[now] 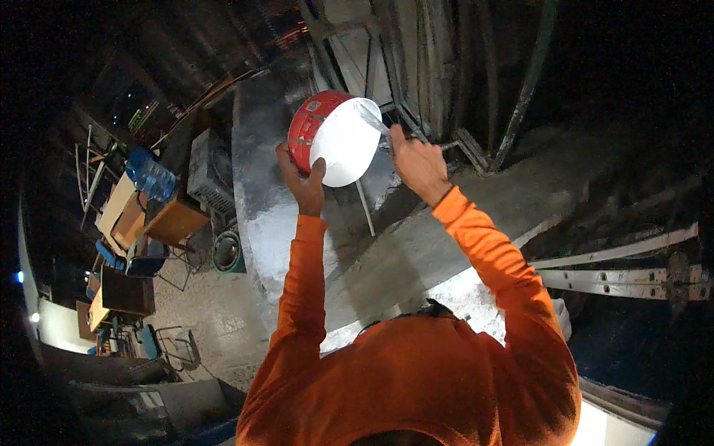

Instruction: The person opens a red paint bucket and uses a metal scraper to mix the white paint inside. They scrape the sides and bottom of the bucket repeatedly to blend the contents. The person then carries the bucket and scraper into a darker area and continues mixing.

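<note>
A round red tub [305, 119] with a white interior [346, 149] is held up, tilted toward me, above a grey slab. My left hand [303, 178] grips it at its lower left, with the thumb on the near rim. My right hand [415, 162] is closed on a flat metal scraper [373, 119], whose blade reaches to the white interior at the upper right of the tub. A pale thin stick [365, 208] shows below the tub; I cannot tell what it rests on.
The grey slab [260, 193] has white patches. At left are a blue water bottle [152, 178], wooden furniture [119, 293], a grey box [207, 167] and a green round container [227, 253]. A metal frame [357, 56] stands behind the tub; long pale rails [625, 281] lie at right.
</note>
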Action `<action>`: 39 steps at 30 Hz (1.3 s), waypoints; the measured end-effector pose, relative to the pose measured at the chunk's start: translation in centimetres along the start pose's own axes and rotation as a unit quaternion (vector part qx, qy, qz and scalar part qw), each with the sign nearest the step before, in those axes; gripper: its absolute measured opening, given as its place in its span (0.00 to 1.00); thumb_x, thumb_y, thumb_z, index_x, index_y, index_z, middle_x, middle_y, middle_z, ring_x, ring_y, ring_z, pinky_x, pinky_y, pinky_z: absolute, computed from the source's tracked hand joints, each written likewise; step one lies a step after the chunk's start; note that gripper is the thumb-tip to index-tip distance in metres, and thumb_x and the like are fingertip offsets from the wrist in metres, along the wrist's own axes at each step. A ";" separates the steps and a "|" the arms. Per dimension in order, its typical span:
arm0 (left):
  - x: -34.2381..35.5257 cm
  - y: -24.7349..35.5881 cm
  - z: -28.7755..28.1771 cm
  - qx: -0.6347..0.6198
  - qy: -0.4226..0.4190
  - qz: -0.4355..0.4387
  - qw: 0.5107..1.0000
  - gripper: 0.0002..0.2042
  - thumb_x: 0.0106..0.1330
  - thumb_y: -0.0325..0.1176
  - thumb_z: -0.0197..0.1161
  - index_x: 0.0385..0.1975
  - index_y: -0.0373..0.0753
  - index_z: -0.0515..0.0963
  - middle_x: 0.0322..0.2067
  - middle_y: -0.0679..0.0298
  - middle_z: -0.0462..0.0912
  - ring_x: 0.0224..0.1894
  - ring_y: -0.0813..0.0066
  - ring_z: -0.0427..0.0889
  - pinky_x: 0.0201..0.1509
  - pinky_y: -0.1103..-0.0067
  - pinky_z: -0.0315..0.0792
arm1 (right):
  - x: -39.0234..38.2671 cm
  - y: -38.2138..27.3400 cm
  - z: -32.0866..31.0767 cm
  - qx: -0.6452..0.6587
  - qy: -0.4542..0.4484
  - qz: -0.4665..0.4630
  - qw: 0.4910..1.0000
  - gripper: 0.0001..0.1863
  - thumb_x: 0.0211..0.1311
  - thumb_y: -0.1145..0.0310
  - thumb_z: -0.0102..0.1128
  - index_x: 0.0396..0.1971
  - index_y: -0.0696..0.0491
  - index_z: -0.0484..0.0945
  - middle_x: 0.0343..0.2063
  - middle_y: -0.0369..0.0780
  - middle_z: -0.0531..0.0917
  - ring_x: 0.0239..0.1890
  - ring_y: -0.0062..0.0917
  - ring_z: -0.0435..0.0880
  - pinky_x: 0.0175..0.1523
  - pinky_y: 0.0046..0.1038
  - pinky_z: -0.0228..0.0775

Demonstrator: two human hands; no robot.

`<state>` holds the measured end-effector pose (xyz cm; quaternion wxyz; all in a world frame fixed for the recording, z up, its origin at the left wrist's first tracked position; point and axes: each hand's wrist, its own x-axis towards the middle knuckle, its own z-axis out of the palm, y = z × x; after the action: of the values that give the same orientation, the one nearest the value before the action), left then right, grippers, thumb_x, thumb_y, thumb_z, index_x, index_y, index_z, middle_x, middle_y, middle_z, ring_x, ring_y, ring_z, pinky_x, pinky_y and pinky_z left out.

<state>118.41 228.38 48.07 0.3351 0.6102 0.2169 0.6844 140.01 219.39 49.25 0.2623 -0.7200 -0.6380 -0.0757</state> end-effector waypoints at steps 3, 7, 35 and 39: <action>0.8 0.8 1.0 0.034 0.014 0.053 0.998 0.28 0.51 0.28 0.65 0.55 0.38 0.68 0.46 0.64 0.72 0.48 0.72 0.72 0.57 0.74 0.67 | 0.6 -1.6 0.0 0.031 -0.028 0.035 0.999 0.14 0.65 0.68 0.54 0.47 0.56 0.68 0.28 0.56 0.85 0.31 0.54 0.86 0.37 0.55 0.78; 1.5 2.0 0.9 0.003 0.063 0.083 0.995 0.28 0.50 0.30 0.66 0.54 0.37 0.68 0.45 0.63 0.72 0.47 0.71 0.73 0.55 0.74 0.69 | -0.2 -5.0 -1.1 0.217 -0.090 0.075 0.969 0.15 0.72 0.61 0.51 0.44 0.60 0.72 0.32 0.60 0.84 0.40 0.62 0.83 0.47 0.57 0.74; 4.7 4.8 -0.5 0.096 0.032 0.213 0.972 0.28 0.54 0.42 0.67 0.53 0.32 0.74 0.45 0.59 0.74 0.50 0.65 0.75 0.56 0.71 0.69 | -1.4 -7.2 0.7 0.323 -0.081 0.078 0.940 0.20 0.73 0.55 0.51 0.42 0.59 0.79 0.29 0.56 0.84 0.26 0.47 0.86 0.29 0.47 0.78; 4.1 2.2 -1.2 0.084 0.052 0.197 0.975 0.28 0.55 0.43 0.66 0.53 0.32 0.74 0.46 0.59 0.74 0.49 0.65 0.75 0.55 0.72 0.70 | -3.1 -10.2 1.2 0.536 -0.248 0.216 0.778 0.21 0.74 0.50 0.53 0.42 0.57 0.77 0.21 0.41 0.77 0.18 0.27 0.78 0.20 0.32 0.71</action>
<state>116.65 229.97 52.29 0.1293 0.6305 0.1658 0.7471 129.42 217.76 49.68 0.4481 -0.5759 -0.4461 0.5182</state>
